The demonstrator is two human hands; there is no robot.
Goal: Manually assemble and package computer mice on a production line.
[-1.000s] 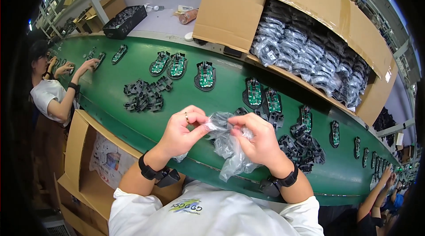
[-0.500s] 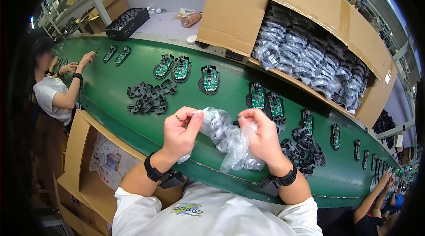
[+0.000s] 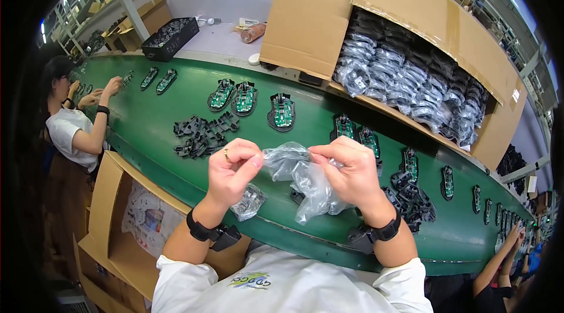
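Note:
Between my two hands a crumpled clear plastic bag [image 3: 317,187] is held above the green belt. My left hand [image 3: 234,173] pinches its left edge between thumb and fingers. The right hand [image 3: 352,173] grips the other side, fingers bent over the film. A bit of a black part [image 3: 297,196] shows by the bag's lower left; whether it is inside or beneath, I cannot tell. Another clear bag with dark parts [image 3: 249,202] lies below my left hand at the belt's near edge. Black plastic pieces [image 3: 202,135] form a loose pile left of the hands, another pile [image 3: 406,198] sits on the right.
Along the green conveyor belt [image 3: 247,128] stand several dark shells with green circuit boards [image 3: 282,112]. Beyond it, a large open carton [image 3: 305,19] holds bagged parts. A black tray [image 3: 170,40] stands far left, another carton [image 3: 108,207] near left. Co-workers [image 3: 76,131] sit alongside.
My hands have drawn slightly apart and the bag hangs more spread out. The bag of dark parts below my left hand is now more exposed. The view has shifted a little.

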